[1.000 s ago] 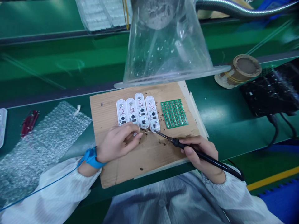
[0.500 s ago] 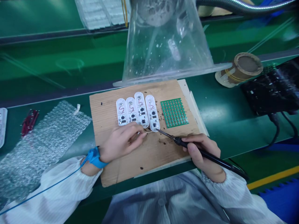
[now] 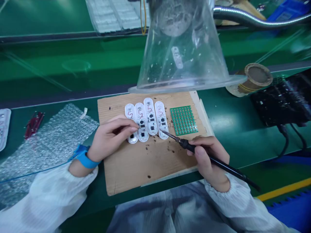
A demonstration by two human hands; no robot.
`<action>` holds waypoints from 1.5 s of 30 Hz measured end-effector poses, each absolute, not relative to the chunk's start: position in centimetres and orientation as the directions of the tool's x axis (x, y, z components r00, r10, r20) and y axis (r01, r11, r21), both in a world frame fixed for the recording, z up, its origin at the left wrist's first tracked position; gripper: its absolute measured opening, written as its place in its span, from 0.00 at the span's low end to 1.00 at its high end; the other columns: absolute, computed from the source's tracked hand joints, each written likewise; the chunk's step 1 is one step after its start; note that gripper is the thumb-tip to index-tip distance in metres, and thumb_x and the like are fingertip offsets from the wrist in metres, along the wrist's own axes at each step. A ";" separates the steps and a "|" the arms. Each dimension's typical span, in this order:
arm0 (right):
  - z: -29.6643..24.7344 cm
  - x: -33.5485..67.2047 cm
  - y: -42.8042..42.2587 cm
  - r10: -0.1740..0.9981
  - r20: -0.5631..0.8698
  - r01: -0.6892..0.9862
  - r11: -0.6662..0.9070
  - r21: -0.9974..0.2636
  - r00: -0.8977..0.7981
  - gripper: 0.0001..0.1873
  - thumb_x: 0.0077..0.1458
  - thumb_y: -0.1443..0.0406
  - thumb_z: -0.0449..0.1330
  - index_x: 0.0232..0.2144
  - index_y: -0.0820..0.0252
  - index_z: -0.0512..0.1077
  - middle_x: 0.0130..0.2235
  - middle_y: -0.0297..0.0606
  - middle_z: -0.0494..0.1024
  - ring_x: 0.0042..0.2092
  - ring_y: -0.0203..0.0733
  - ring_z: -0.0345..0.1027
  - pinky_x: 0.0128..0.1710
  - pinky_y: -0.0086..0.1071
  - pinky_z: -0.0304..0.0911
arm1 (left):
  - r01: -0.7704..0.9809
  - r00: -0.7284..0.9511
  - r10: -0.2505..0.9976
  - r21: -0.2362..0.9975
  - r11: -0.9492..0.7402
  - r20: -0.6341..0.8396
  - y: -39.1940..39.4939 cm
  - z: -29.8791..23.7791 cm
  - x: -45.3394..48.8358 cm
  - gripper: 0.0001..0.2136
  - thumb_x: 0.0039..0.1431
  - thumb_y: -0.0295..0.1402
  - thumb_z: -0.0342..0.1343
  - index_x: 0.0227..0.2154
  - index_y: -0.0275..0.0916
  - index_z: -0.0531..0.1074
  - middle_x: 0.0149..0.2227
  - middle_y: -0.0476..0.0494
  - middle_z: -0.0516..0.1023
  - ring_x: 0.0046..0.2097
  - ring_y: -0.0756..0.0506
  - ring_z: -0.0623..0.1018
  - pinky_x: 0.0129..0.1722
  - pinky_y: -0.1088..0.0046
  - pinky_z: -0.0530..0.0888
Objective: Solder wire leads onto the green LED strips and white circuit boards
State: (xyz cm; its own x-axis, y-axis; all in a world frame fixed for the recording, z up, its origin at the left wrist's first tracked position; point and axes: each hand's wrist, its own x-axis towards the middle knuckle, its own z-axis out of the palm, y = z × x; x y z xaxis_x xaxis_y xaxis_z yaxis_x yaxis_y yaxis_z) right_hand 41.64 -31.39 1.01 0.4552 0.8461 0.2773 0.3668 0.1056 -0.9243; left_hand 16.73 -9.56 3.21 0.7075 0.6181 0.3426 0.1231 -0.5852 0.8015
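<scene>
Head: left hand [image 3: 110, 137] farther up boards [image 3: 152, 121]

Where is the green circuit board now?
In the head view, the green circuit board lies on the right of the wooden board, beside the four white modules.

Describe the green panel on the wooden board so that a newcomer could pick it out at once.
Find the wooden board on the green bench, beneath the clear plastic funnel. Right of the row of four white modules lies the green panel, the only piece gridded into tiny squares.
</scene>
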 end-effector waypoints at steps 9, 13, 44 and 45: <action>0.0 42.0 -30.6 0.878 0.253 0.394 0.081 -0.915 0.406 0.05 0.69 0.66 0.65 0.45 0.53 0.80 0.40 0.35 0.83 0.36 0.39 0.78 0.33 0.31 0.75 | 0.157 0.774 0.563 0.773 -0.614 0.291 -9.7 2.3 16.5 0.04 0.69 0.26 0.61 0.42 0.39 0.71 0.27 0.58 0.63 0.25 0.55 0.63 0.26 0.79 0.62; 0.1 42.1 -30.7 0.877 0.257 0.391 0.087 -0.916 0.406 0.05 0.69 0.66 0.65 0.44 0.53 0.80 0.39 0.35 0.83 0.33 0.38 0.77 0.29 0.31 0.72 | 0.154 0.794 0.541 0.768 -0.621 0.278 -9.7 2.3 16.6 0.04 0.70 0.26 0.60 0.41 0.39 0.70 0.27 0.58 0.62 0.26 0.55 0.64 0.26 0.80 0.62; 0.5 41.8 -30.3 0.877 0.257 0.388 0.090 -0.917 0.405 0.04 0.70 0.64 0.64 0.44 0.55 0.80 0.39 0.37 0.82 0.35 0.40 0.77 0.32 0.32 0.74 | 0.166 0.802 0.536 0.764 -0.623 0.263 -9.6 2.9 16.6 0.04 0.70 0.26 0.60 0.40 0.40 0.70 0.27 0.57 0.63 0.25 0.54 0.64 0.25 0.79 0.62; 0.4 41.9 -30.3 0.873 0.255 0.376 0.090 -0.922 0.417 0.04 0.70 0.64 0.64 0.45 0.55 0.80 0.39 0.37 0.82 0.35 0.40 0.76 0.33 0.32 0.74 | 0.162 0.802 0.536 0.766 -0.622 0.265 -9.6 2.9 16.5 0.04 0.70 0.26 0.59 0.40 0.40 0.70 0.26 0.58 0.63 0.25 0.54 0.64 0.25 0.79 0.62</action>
